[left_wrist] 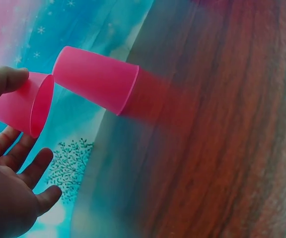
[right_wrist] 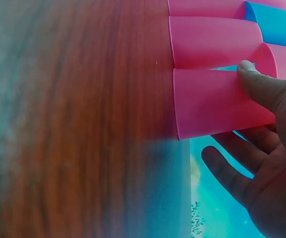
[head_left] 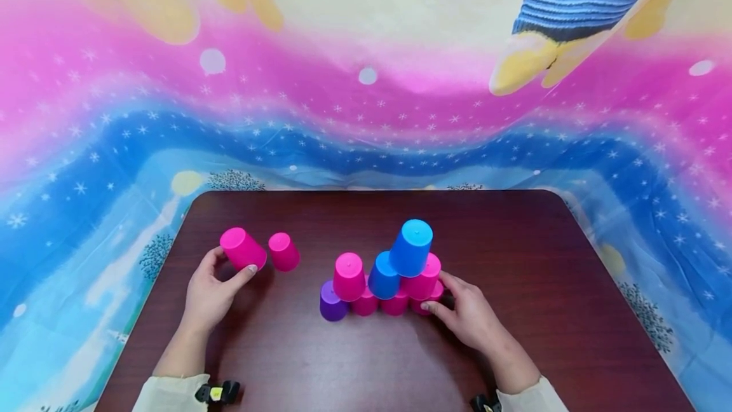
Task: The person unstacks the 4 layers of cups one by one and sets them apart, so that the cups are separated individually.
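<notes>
My left hand [head_left: 208, 294] grips a pink cup [head_left: 243, 249] between thumb and fingers, mouth down and raised off the table in the left wrist view. Just right of it, another pink cup [head_left: 284, 252] stands upside down on the table. At centre is a stack of upturned cups: a purple cup [head_left: 333, 302] and several pink ones below, a pink cup [head_left: 349, 276], a blue cup [head_left: 384, 276] and a pink cup above, and a blue cup [head_left: 413, 248] on top at the right. My right hand [head_left: 471, 316] holds the bottom row's rightmost pink cup [right_wrist: 212, 101], thumb in front, fingers behind.
The dark brown wooden table [head_left: 286, 361] has rounded far corners. Behind and beside it hangs a printed cloth [head_left: 366, 126] in pink and blue. A dark band with a small device [head_left: 217, 392] sits at the left wrist.
</notes>
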`<act>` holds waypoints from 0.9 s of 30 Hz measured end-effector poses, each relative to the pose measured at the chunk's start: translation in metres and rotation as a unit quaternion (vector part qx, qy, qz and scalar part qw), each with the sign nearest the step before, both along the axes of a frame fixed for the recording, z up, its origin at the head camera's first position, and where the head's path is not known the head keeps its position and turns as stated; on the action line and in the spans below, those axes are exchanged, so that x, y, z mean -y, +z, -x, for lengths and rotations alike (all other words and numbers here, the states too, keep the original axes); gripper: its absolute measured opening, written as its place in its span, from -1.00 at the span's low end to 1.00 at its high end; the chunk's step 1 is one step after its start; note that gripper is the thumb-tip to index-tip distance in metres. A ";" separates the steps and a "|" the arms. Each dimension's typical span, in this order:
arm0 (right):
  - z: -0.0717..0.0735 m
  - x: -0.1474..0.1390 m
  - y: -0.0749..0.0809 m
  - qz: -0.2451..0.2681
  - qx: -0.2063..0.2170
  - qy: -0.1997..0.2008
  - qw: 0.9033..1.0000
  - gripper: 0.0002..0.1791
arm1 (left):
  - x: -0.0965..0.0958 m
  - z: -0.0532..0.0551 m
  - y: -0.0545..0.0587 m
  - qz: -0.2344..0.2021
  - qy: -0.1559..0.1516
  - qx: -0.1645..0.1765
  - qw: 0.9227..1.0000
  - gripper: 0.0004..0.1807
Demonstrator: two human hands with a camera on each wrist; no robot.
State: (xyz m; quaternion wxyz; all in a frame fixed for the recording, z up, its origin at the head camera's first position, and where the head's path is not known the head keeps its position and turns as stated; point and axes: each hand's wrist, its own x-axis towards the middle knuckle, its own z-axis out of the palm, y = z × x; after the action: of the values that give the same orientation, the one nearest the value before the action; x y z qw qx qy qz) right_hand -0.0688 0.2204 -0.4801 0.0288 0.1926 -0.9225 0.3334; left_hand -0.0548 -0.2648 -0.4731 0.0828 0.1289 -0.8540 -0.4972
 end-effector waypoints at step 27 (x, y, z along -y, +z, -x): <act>0.000 0.001 0.000 -0.005 0.001 -0.002 1.000 -0.26 | 0.004 0.010 -0.027 0.006 0.009 0.042 0.999 -0.10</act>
State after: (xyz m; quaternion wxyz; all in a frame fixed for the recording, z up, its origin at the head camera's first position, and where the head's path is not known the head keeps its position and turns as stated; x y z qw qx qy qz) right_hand -0.0689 0.2198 -0.4799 0.0279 0.1909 -0.9245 0.3289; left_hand -0.0646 -0.2689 -0.5004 0.0522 0.1571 -0.8586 -0.4852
